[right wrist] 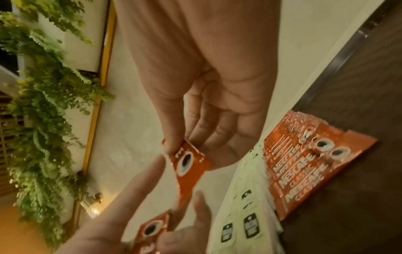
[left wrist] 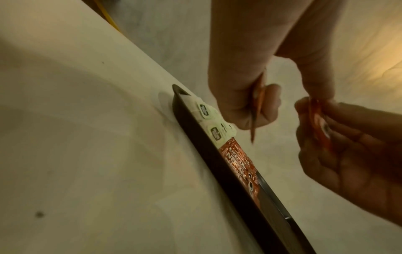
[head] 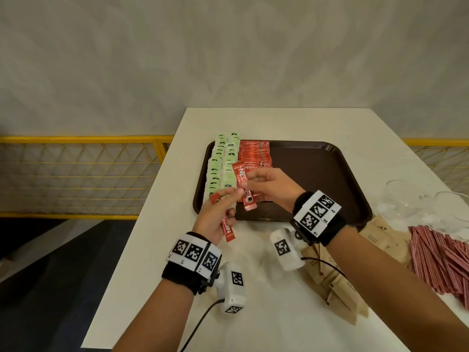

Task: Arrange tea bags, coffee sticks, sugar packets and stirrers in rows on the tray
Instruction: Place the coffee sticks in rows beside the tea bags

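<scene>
Above the near left corner of the dark brown plastic tray [head: 317, 158]: right hand [head: 269, 185] pinching one red foil coffee stick [head: 244, 185], lifted from spare sticks [head: 226, 224] clenched in the left hand [head: 215, 214], presumably to extend the red row [head: 255, 153] beside green tea bags [head: 223, 163].

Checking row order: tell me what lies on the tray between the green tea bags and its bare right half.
A row of red coffee sticks lies between the green tea bags and the bare part of the tray, seen in the head view.
</scene>
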